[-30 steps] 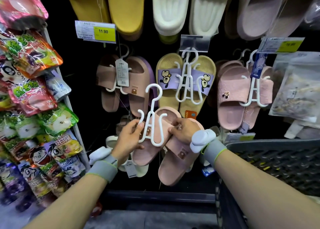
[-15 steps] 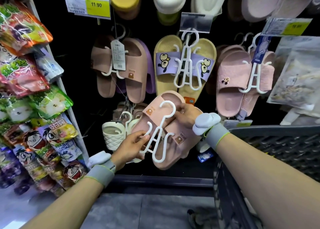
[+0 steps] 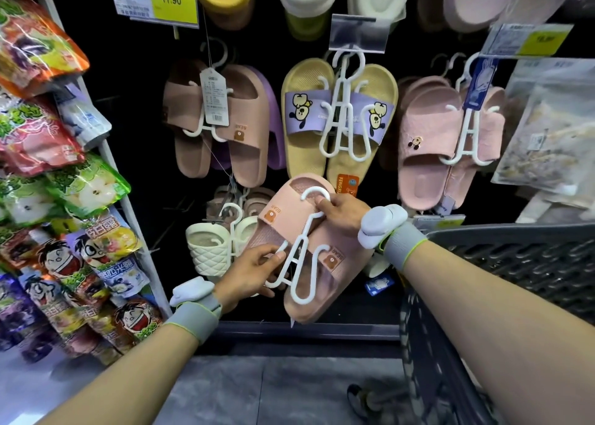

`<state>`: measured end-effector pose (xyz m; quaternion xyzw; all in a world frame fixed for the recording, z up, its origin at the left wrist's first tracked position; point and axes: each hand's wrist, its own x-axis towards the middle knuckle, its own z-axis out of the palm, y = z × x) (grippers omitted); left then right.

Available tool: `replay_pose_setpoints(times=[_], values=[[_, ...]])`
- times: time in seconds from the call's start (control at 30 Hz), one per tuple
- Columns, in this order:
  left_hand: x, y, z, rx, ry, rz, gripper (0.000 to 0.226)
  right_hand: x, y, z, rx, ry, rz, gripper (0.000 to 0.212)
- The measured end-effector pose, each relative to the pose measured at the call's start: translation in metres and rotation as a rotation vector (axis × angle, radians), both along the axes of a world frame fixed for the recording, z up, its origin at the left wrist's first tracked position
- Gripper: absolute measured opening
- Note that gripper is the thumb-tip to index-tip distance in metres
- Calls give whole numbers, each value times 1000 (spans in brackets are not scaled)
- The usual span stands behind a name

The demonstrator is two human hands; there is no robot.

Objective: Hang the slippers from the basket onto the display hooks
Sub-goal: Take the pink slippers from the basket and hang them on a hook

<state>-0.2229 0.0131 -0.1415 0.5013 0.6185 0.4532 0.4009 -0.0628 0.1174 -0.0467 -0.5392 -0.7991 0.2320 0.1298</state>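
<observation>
- While the pink pair of slippers (image 3: 309,247) is carried free of any hook, tilted with its toes to the upper left, both hands share it, which looks meant to keep the two shoes from swinging on their white hanger (image 3: 301,250).
- The right hand (image 3: 341,213) is closed on the hanger's neck just below its curled top; I judge this grip is for steering that curl onto a display hook.
- The left hand (image 3: 254,273) pinches the hanger's lower left arm, fingers wrapped under the near slipper, so it bears the weight from below.
- The pair therefore lies between the hands: up and right of the left hand, down and left of the right one, touching both.
- Beyond it, farther in on the dark display wall, hang a matching pink bear pair (image 3: 222,125) to the upper left and a yellow pair (image 3: 338,119) straight above; the matching pair seems the likely row.
- The cream quilted slippers (image 3: 209,250) hang just left of the held pair.
- The grey basket (image 3: 515,263) sits to the right, near the right forearm.
</observation>
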Motion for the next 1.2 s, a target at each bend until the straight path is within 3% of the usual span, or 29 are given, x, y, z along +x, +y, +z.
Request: replay_pose_setpoints(times=[0.1,0.2,0.33,0.47,0.57,0.67,0.8,0.97,1.1,1.2], values=[[-5,1,4,-22,52,48,34,1,-3,0,27,-25,-2,51],[-12,1,10,-15,96,238,52,1,-6,0,24,-67,19,47],[-23,8,8,103,172,445,51,0,-4,-3,48,-76,72,49],[-23,10,13,193,299,516,46,0,-5,1,53,-58,123,48],[-22,13,19,200,229,486,65,-1,-6,-1,64,-107,181,46],[-18,14,21,109,16,317,80,-3,-10,-5,34,-120,261,43],[-13,11,18,61,-170,219,55,-2,-11,-7,28,-101,298,40],[-25,11,11,72,-323,321,51,1,-6,-8,70,14,234,33],[-27,8,8,71,-324,242,46,3,-4,-7,107,66,208,31],[-29,6,7,65,-333,177,60,3,-3,-6,163,68,191,38]])
